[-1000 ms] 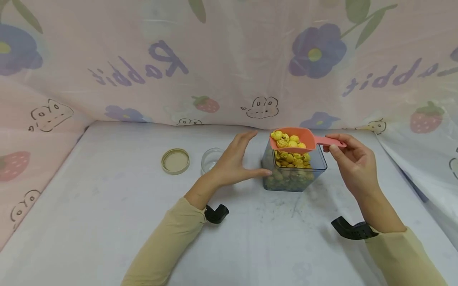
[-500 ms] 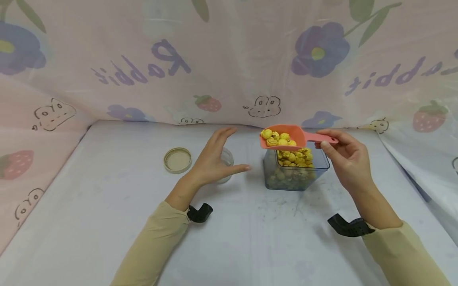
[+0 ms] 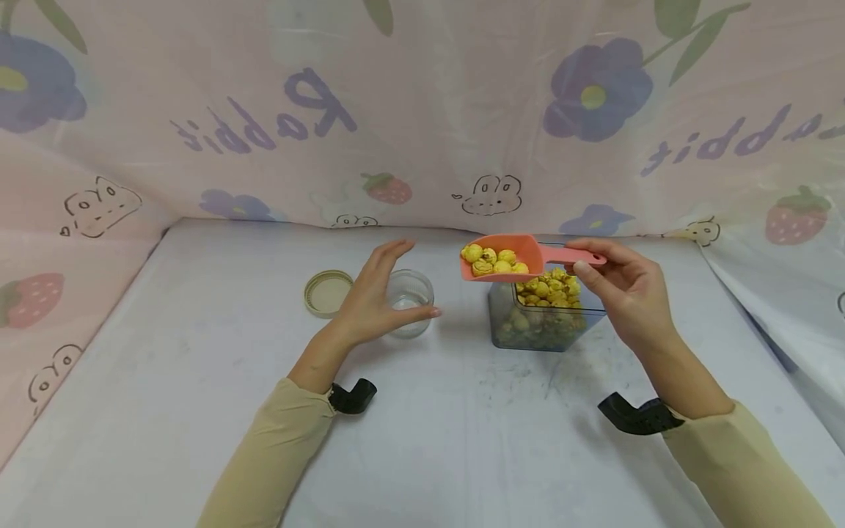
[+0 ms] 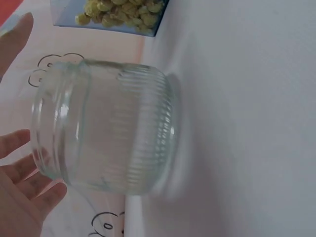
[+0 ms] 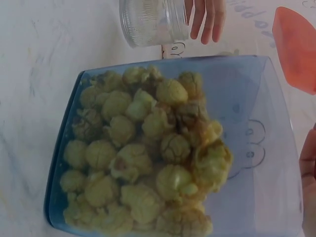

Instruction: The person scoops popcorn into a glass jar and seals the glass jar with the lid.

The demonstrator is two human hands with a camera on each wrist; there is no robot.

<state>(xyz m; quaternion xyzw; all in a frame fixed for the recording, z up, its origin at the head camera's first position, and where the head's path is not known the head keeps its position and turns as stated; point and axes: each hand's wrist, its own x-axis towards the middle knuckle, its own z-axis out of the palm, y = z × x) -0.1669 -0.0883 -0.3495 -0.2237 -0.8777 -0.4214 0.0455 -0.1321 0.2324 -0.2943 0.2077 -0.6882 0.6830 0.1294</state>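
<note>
My right hand [image 3: 630,290] pinches the handle of an orange-pink scoop [image 3: 536,253] heaped with yellow popcorn [image 3: 491,261]. The scoop is held level, above and left of a clear bluish square container [image 3: 538,334], which holds more popcorn [image 5: 143,158]. My left hand [image 3: 370,301] is at a small glass jar [image 3: 411,301], thumb and fingers spread wide around its upper part. In the left wrist view the jar [image 4: 108,128] stands open-topped with nothing inside, and the fingertips are by its rim. Part of the jar is hidden behind the left hand in the head view.
A round beige-gold lid [image 3: 328,293] lies left of the jar, partly covered by the left hand. All of it stands on a white cloth [image 3: 462,433], with a printed pink curtain [image 3: 422,110] rising behind.
The right hand has carried the filled scoop leftward, from over the container toward the jar. The left hand has moved left from beside the container to the jar.
</note>
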